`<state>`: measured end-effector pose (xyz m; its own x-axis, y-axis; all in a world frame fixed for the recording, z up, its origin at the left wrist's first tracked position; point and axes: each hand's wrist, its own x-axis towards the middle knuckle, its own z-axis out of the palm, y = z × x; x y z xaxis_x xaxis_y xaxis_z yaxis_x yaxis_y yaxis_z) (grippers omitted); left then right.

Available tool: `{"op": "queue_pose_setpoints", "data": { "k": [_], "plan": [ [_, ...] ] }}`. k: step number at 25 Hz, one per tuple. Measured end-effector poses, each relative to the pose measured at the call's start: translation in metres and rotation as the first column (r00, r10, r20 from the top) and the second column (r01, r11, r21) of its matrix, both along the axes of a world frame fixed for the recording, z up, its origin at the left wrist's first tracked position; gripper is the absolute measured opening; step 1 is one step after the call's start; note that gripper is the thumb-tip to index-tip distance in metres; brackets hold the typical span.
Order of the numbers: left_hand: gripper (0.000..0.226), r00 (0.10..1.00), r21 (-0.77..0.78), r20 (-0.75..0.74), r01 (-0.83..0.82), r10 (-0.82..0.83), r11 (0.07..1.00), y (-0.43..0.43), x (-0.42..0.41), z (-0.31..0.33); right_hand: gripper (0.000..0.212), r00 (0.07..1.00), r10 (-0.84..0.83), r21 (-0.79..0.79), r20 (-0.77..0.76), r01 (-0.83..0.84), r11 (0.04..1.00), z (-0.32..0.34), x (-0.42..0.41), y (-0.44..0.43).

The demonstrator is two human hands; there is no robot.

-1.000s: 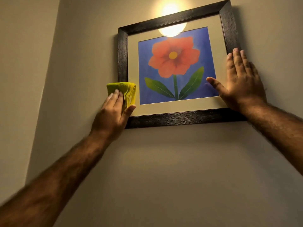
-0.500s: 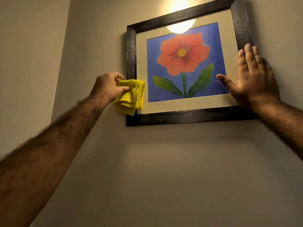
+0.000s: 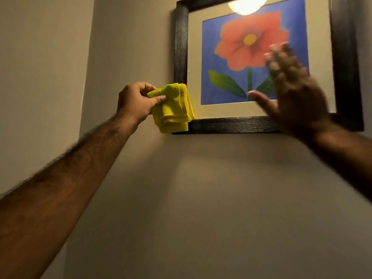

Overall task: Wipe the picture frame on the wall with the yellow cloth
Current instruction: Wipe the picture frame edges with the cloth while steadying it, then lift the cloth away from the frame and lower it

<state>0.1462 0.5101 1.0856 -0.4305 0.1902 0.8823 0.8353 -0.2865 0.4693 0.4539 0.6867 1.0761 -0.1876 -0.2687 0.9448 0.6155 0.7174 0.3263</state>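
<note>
Two hands: left hand (image 3: 136, 101) pinching folded yellow cloth (image 3: 173, 109) at the dark picture frame (image 3: 231, 124), 7 o'clock corner; right hand (image 3: 291, 93) spread, blurred, at 4 o'clock. Risk: whether the right hand braces the frame cannot be told; unbraced, wiping could tilt or unhook it.

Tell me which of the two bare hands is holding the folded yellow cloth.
The left hand pinches the folded yellow cloth at the dark wooden picture frame's lower-left corner. The right hand, blurred and open, holds nothing.
</note>
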Motion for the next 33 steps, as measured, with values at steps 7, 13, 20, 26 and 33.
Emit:
{"op": "queue_pose_setpoints", "data": {
  "k": [7,13,20,26,33],
  "plan": [
    [0.040,0.970,-0.039,0.205,0.142,-0.132,0.989,-0.072,-0.039,-0.085,0.100,0.616,0.784,-0.797,-0.075,-0.509,0.324,-0.085,-0.182,-0.138],
    [0.022,0.845,-0.041,0.512,0.204,-0.155,0.978,-0.163,-0.104,-0.207,0.030,0.435,0.792,-0.900,-0.428,-0.282,-0.331,-0.176,-0.280,-0.172],
    [0.022,0.471,0.049,0.866,0.247,-0.164,0.968,-0.283,-0.165,-0.394,0.025,0.419,0.780,-0.833,-0.465,0.090,-0.546,-0.336,-0.383,-0.240],
    [0.020,0.316,0.047,0.948,-0.006,-0.043,0.999,-0.378,-0.166,-0.549,0.047,0.421,0.799,-0.700,-0.428,0.405,-0.588,-0.487,-0.444,-0.315],
    [0.024,0.003,-0.130,0.991,-0.191,0.133,0.973,-0.464,-0.166,-0.744,0.012,0.415,0.847,-0.468,-0.332,0.707,-0.530,-0.707,-0.493,-0.404]
  ]
}}
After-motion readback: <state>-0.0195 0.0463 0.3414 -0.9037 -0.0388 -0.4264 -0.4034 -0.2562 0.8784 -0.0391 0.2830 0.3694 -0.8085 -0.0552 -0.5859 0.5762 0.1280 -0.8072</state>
